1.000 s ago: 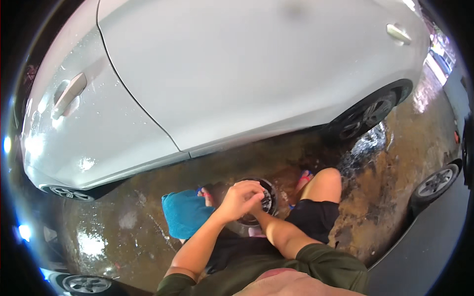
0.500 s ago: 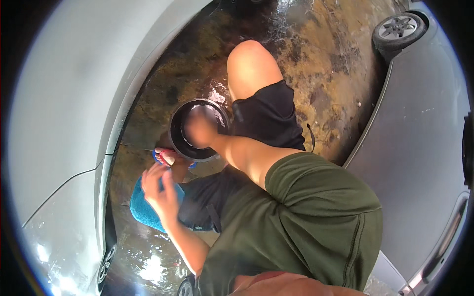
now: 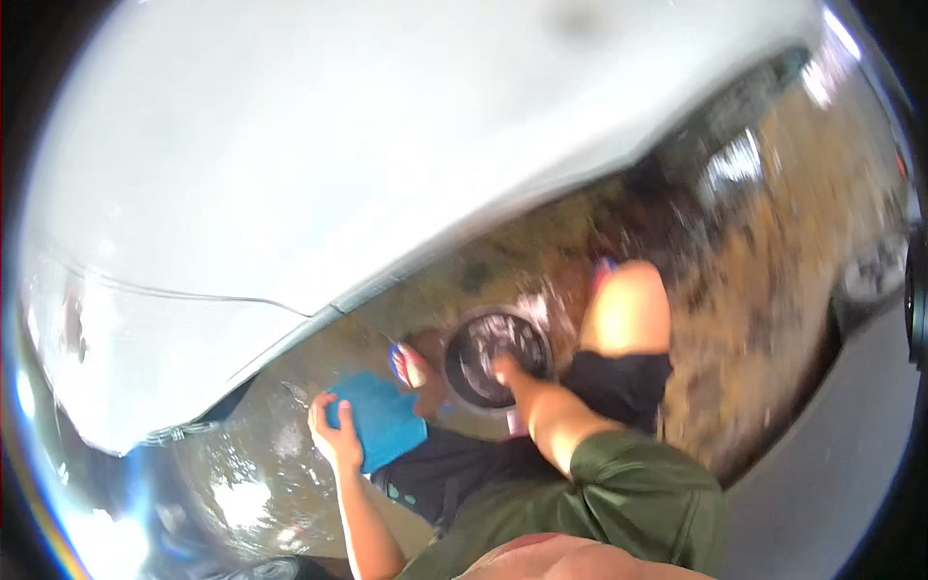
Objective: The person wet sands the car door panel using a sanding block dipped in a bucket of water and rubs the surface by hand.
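- Head view: left hand (image 3: 335, 437) rested against the outer edge of a blue towel (image 3: 382, 425), thumb and fingers apart and touching the cloth. Could not tell whether the fingers pinched it.
- Towel lay over the person's left knee, directly to the right of the left hand.
- Right hand (image 3: 504, 368) reached down inside a dark round bucket (image 3: 456, 362). Fingers dark and blurred; could not tell whether they were clenched, loose or holding something.
- Bucket stood on the floor between the feet, around the right hand and well to the right of the left hand. A pale, broken shine showed inside it, about the right hand.
- Small pink thing (image 3: 514, 422) showed just nearer the body than the right hand, by the bucket's near rim; kind not clear.
- One sandal (image 3: 397, 361), on the left foot, lay between the two hands and slightly farther out; the other (image 3: 603, 272), blurred, lay ahead and to the right of the right hand.
- Black shorts (image 3: 621, 382) covered the thigh to the right of the right hand.
- White car (image 3: 319, 145) filled the space ahead of both hands, apart from them.
- Grey car (image 3: 822, 474) stood well to the right of the right hand.
- Floor (image 3: 720, 387) below the hands was brown, wet and shiny in patches.
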### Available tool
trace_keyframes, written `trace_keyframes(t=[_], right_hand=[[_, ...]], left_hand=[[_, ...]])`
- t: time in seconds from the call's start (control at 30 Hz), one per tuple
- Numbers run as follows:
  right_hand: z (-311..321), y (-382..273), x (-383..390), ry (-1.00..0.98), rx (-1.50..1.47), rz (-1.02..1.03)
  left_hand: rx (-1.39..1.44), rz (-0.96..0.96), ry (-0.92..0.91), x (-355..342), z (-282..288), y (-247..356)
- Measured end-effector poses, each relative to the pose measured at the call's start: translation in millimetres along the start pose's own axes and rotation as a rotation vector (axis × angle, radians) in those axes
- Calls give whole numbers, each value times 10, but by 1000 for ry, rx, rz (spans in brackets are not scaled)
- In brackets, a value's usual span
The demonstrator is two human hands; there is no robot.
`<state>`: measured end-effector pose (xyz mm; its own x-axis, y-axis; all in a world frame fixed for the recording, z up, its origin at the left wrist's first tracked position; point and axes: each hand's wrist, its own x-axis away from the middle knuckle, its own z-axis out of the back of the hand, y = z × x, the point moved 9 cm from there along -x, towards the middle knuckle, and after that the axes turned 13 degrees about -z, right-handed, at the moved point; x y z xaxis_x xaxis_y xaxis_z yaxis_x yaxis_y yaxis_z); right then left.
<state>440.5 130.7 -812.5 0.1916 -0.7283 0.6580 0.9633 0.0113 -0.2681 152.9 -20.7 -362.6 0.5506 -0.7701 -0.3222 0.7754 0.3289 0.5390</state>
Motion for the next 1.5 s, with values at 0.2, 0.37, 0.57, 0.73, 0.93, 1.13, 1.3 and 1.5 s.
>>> trace_keyframes(t=[0.2,0.37,0.57,0.73,0.93,1.13,1.3,1.5], right_hand=[[512,-687,510,-407,-1675,-482],[1954,-477,527,-311,-1913,-233],[4363,372,1359,208,-2027,35],[7554,447,3504,1447,-1186,711],[8782,-1962,4181,1421,-379,771],[7543,-4373,4881,1662,158,884],[7035,-4603,5130,1615,53,1415],[8945,-2260,4411,1938,-66,926]], left_hand=[[-86,47,75,135,580,-170],[-39,70,79,191,592,-118],[536,331,-41,367,614,-1275],[1178,683,-157,313,94,-1522],[413,401,274,-173,584,-1859],[-84,-614,1016,-1452,2820,1343],[-328,-712,1139,-2237,3706,2064],[-222,-519,1038,-2649,3742,1870]])
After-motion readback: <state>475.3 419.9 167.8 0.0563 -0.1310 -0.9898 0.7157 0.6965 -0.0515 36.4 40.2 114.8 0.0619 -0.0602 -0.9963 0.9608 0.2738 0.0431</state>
